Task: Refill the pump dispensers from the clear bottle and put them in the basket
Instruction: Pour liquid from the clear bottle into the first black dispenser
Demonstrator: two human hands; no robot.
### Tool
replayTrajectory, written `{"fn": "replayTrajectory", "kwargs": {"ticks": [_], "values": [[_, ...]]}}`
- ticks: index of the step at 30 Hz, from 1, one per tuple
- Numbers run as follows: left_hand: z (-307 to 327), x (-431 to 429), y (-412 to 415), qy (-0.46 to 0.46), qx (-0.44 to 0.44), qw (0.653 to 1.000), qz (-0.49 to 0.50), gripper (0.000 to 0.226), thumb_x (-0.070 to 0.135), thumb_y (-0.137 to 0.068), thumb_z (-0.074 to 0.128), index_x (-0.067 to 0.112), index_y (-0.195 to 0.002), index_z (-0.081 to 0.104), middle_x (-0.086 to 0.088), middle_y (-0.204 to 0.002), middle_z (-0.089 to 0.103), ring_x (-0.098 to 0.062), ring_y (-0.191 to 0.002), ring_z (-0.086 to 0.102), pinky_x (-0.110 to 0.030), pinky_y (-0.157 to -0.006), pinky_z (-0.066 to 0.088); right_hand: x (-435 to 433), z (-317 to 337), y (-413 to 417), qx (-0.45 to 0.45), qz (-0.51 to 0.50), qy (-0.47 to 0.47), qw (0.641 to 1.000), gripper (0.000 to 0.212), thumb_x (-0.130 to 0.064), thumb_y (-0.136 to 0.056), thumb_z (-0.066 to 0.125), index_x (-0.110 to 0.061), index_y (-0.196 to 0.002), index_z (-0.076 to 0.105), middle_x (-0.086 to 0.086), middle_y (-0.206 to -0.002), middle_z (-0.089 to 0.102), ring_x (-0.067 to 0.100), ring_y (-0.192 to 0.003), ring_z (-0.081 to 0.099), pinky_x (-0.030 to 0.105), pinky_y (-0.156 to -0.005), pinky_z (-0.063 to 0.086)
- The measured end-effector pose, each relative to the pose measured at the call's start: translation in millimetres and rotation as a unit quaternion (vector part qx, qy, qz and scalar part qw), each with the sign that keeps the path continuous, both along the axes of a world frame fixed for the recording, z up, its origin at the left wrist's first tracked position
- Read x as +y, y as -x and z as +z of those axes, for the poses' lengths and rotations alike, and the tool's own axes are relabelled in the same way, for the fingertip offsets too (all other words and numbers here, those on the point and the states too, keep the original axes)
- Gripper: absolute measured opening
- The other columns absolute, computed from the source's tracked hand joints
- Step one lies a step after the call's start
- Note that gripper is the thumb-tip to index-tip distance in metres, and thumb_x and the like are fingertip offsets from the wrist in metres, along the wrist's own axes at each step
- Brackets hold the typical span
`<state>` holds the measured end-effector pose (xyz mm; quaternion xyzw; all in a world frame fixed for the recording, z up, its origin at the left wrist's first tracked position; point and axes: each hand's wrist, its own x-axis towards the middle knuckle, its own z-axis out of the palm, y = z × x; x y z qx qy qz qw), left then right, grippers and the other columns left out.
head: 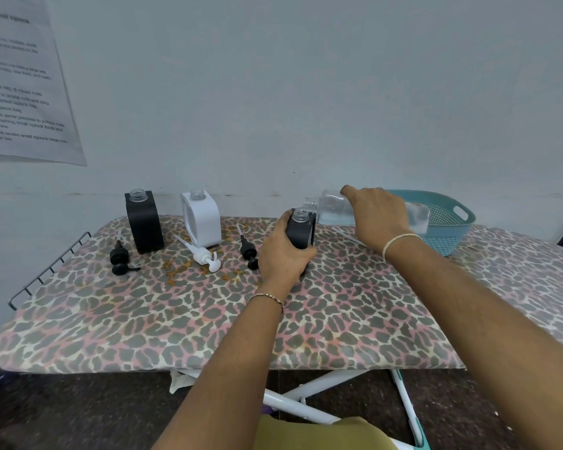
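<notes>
My left hand [283, 254] grips a black square dispenser [303, 230] standing on the leopard-print board, its neck uncapped. My right hand [376, 217] holds the clear bottle [333, 209] tipped on its side, mouth just above that neck, with a little clear liquid inside. Another black dispenser [144, 222] and a white dispenser [203, 222] stand uncapped at the back left. Two black pump heads [120, 258] [249, 251] and a white pump head [204, 256] lie loose on the board. A teal basket [449, 222] stands at the back right, behind my right wrist.
The ironing board [208, 319] has a wire rack [51, 264] at its left end and white legs below. A wall runs close behind it, with a printed sheet [23, 82] taped at the upper left. A thin white tube [346, 237] lies under the bottle.
</notes>
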<state>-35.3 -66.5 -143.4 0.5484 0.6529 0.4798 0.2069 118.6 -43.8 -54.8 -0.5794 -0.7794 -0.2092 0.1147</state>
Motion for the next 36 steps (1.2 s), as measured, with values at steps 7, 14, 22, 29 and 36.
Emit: {"fn": "replayTrajectory", "kwargs": {"ticks": [7, 14, 22, 29, 36], "values": [[0.1, -0.3, 0.0, -0.002, 0.0, 1.0, 0.001, 0.086, 0.026, -0.069, 0.077, 0.033, -0.144, 0.037, 0.005, -0.121, 0.063, -0.015, -0.101, 0.061, -0.03, -0.083, 0.055, -0.4, 0.1, -0.1, -0.004, -0.006, 0.002, 1.0, 0.052, 0.007, -0.078, 0.057, -0.018, -0.124, 0.048, 0.002, -0.075, 0.047, 0.023, -0.072, 0.045, 0.032, -0.059, 0.036], [0.7, -2.2, 0.4, -0.004, 0.004, 1.0, 0.0, 0.086, 0.023, -0.067, 0.076, 0.034, -0.143, 0.037, 0.005, -0.118, 0.063, -0.014, -0.095, 0.061, -0.029, -0.077, 0.056, -0.5, -1.6, -0.2, -0.003, -0.004, 0.0, 1.0, 0.053, 0.007, -0.078, 0.056, -0.019, -0.124, 0.047, 0.005, -0.087, 0.061, 0.027, -0.084, 0.059, 0.033, -0.059, 0.036], [0.8, -2.0, 0.3, -0.004, 0.004, 1.0, -0.002, 0.086, 0.023, -0.067, 0.076, 0.034, -0.143, 0.038, 0.005, -0.116, 0.064, -0.013, -0.092, 0.06, -0.029, -0.076, 0.056, -0.9, -0.8, 0.3, -0.006, -0.01, -0.003, 1.0, 0.054, 0.008, -0.077, 0.056, -0.018, -0.123, 0.047, 0.002, -0.077, 0.051, 0.024, -0.073, 0.047, 0.033, -0.058, 0.036], [0.6, -1.1, -0.1, 0.001, 0.003, 1.0, 0.002, 0.085, 0.024, -0.068, 0.076, 0.034, -0.143, 0.037, 0.004, -0.119, 0.063, -0.017, -0.098, 0.062, -0.032, -0.08, 0.057, -0.4, -1.7, -0.3, 0.0, -0.002, -0.006, 1.0, 0.052, 0.007, -0.077, 0.057, -0.018, -0.122, 0.048, 0.005, -0.083, 0.06, 0.025, -0.076, 0.053, 0.033, -0.058, 0.036], [0.1, -0.7, -0.2, -0.005, 0.001, 1.0, 0.001, 0.084, 0.024, -0.069, 0.076, 0.034, -0.143, 0.038, 0.005, -0.118, 0.064, -0.015, -0.096, 0.062, -0.029, -0.078, 0.057, -0.4, -3.4, -0.8, -0.001, -0.002, -0.01, 1.0, 0.051, 0.007, -0.078, 0.057, -0.018, -0.121, 0.048, 0.005, -0.083, 0.06, 0.027, -0.079, 0.057, 0.033, -0.058, 0.035]]}}
